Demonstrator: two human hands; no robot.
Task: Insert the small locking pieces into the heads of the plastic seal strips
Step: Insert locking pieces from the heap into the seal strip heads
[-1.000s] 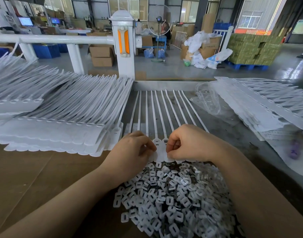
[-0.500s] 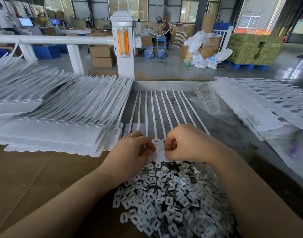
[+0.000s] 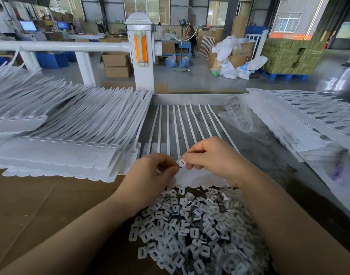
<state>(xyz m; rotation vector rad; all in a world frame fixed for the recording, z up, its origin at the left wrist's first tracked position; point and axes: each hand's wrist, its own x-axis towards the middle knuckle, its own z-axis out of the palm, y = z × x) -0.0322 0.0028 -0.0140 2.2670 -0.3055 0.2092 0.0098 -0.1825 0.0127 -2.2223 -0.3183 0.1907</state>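
Cardboard bears seal strips; right hand pinches locking piece, left hand clenched beside.

Pieces before strips (stacks left)

Left hand fingers curled, maybe pinching; right hand fingers pinch small piece.

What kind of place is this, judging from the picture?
Most likely a factory or warehouse floor with a manual assembly bench. Stacks of white seal strips cover the bench, a heap of locking pieces lies before the hands, and cartons on a blue pallet stand behind.
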